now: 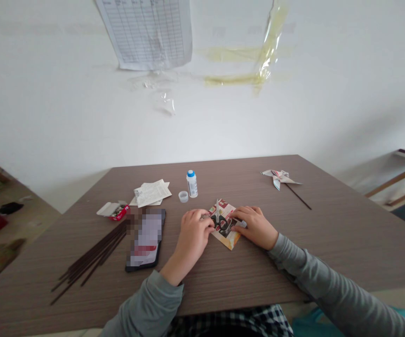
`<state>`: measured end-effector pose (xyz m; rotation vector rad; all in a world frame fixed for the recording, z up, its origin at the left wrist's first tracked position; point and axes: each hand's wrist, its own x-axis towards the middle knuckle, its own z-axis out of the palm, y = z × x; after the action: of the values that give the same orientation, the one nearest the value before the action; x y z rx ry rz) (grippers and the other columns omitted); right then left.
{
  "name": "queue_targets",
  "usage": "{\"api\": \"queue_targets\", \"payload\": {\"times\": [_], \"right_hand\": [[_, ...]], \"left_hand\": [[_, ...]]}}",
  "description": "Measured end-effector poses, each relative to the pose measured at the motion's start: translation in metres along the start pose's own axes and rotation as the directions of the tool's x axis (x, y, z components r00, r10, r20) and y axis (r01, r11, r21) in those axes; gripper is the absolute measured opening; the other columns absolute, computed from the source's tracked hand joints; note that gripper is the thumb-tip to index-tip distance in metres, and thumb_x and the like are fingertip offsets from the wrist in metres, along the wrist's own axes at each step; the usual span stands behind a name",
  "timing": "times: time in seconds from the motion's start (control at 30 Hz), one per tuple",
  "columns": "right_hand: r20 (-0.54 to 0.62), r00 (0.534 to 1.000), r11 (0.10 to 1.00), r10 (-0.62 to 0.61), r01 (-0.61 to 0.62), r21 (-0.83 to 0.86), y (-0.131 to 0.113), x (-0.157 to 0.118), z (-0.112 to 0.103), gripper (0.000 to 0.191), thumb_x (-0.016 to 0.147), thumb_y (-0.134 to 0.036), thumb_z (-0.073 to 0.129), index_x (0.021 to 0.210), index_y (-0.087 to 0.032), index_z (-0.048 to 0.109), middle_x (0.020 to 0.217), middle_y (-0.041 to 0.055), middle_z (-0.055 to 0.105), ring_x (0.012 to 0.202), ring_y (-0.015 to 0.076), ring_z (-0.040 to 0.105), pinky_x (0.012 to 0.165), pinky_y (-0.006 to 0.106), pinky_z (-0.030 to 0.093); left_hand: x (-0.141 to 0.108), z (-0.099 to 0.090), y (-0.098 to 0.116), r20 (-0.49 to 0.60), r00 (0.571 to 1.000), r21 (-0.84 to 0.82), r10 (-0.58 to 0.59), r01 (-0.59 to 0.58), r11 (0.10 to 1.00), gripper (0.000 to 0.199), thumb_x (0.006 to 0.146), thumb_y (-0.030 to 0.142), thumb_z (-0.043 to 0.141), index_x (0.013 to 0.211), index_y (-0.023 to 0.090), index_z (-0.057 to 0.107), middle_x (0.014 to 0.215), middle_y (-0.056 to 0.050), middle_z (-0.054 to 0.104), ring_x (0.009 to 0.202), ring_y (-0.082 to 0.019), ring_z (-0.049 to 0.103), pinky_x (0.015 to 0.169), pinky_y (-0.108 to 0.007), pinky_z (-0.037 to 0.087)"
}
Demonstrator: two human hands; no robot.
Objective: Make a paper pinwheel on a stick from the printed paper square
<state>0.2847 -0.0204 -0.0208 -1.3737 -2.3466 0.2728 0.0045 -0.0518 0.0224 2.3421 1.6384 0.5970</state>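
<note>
A square of printed paper (228, 239) in red, cream and orange lies on the table with one corner toward me. On top of it rests a pair of black-handled scissors (220, 222), blades pointing away. My left hand (194, 231) has its curled fingers closed at the paper's left corner, the fingertips against or close beside the scissors' handle. At the right corner, the thumb and fingers of my right hand (256, 225) close on the paper's edge. The exact contact beneath my fingertips is hidden.
Beyond my hands stand a blue-topped white bottle (191, 185) and a small clear cap (183, 197). To the left are paper sheets (152, 193), a red box (118, 211), dark sticks (95, 252) and a phone (146, 241). A paper pinwheel (280, 178) lies at the right.
</note>
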Motion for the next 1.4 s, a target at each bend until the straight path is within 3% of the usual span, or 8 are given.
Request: {"api": "queue_targets", "payload": {"times": [0.13,0.3,0.43,0.57,0.83,1.03,1.23,1.4], "right_hand": [[-0.007,1.000,1.000,-0.012,0.012,0.018,0.001,0.000,-0.001,0.028,0.114,-0.027,0.088,0.140,-0.033,0.097,0.147,0.0114,0.096,0.140,0.0371,0.086,0.126,0.057,0.060],[-0.014,1.000,0.999,-0.023,0.023,0.029,0.002,0.000,-0.001,0.027,0.114,-0.027,0.087,0.137,-0.034,0.098,0.146,0.0110,0.097,0.138,0.0369,0.087,0.124,0.056,0.060],[-0.013,1.000,1.000,-0.010,0.010,0.027,0.000,0.000,-0.002,0.026,0.114,-0.027,0.088,0.136,-0.035,0.099,0.145,0.0105,0.097,0.139,0.0371,0.088,0.124,0.056,0.061],[-0.017,1.000,1.000,-0.017,0.017,0.012,0.000,-0.001,-0.001,0.027,0.113,-0.024,0.090,0.137,-0.034,0.099,0.147,0.0107,0.097,0.140,0.0373,0.089,0.125,0.057,0.062],[-0.011,1.000,1.000,-0.019,0.019,0.012,0.001,-0.001,-0.001,0.028,0.113,-0.024,0.091,0.138,-0.034,0.098,0.146,0.0104,0.097,0.141,0.0367,0.088,0.124,0.055,0.060],[0.019,1.000,1.000,-0.007,0.007,0.013,0.000,0.000,-0.003,0.030,0.114,-0.024,0.089,0.142,-0.032,0.097,0.150,0.0116,0.097,0.143,0.0384,0.088,0.128,0.058,0.060],[0.045,0.999,1.000,0.007,-0.008,0.010,0.000,0.000,-0.003,0.031,0.115,-0.027,0.088,0.144,-0.033,0.097,0.153,0.0127,0.096,0.145,0.0404,0.087,0.132,0.061,0.059],[0.043,0.999,1.000,0.013,-0.013,0.001,0.001,0.000,-0.001,0.032,0.115,-0.028,0.086,0.145,-0.032,0.097,0.155,0.0134,0.095,0.146,0.0413,0.086,0.133,0.062,0.058]], "left_hand": [[-0.014,-0.012,-0.019,-0.112,0.994,-0.009,0.017,-0.018,1.000,0.031,0.109,0.005,0.085,0.101,0.031,0.100,0.149,-0.011,0.092,0.150,-0.040,0.082,0.137,-0.067,0.065],[-0.039,-0.025,-0.064,-0.250,0.968,0.050,-0.005,0.019,0.999,0.035,0.105,0.005,0.082,0.090,0.032,0.097,0.135,-0.010,0.091,0.146,-0.041,0.082,0.135,-0.066,0.066],[-0.056,-0.038,-0.098,-0.288,0.957,0.088,-0.046,0.074,0.993,0.032,0.103,0.010,0.082,0.086,0.032,0.096,0.130,-0.010,0.090,0.135,-0.040,0.085,0.126,-0.061,0.069],[-0.061,-0.050,-0.115,-0.296,0.951,0.146,-0.085,0.133,0.980,0.029,0.102,0.012,0.083,0.086,0.033,0.096,0.132,-0.011,0.092,0.134,-0.042,0.085,0.123,-0.062,0.068],[-0.026,-0.070,-0.108,-0.224,0.962,0.253,-0.158,0.214,0.943,0.027,0.101,0.012,0.088,0.085,0.033,0.095,0.141,-0.009,0.093,0.146,-0.045,0.079,0.131,-0.065,0.062],[0.007,-0.082,-0.100,-0.148,0.966,0.349,-0.214,0.253,0.902,0.032,0.109,0.013,0.079,0.093,0.032,0.099,0.155,-0.011,0.090,0.159,-0.048,0.071,0.142,-0.078,0.051],[0.029,-0.086,-0.098,-0.094,0.947,0.395,-0.308,0.319,0.862,0.029,0.112,0.017,0.077,0.101,0.029,0.100,0.168,-0.012,0.085,0.166,-0.049,0.061,0.149,-0.086,0.039],[0.041,-0.086,-0.099,-0.051,0.941,0.420,-0.334,0.323,0.848,0.025,0.107,0.018,0.081,0.090,0.029,0.096,0.166,-0.013,0.085,0.165,-0.051,0.061,0.148,-0.093,0.038]]}}
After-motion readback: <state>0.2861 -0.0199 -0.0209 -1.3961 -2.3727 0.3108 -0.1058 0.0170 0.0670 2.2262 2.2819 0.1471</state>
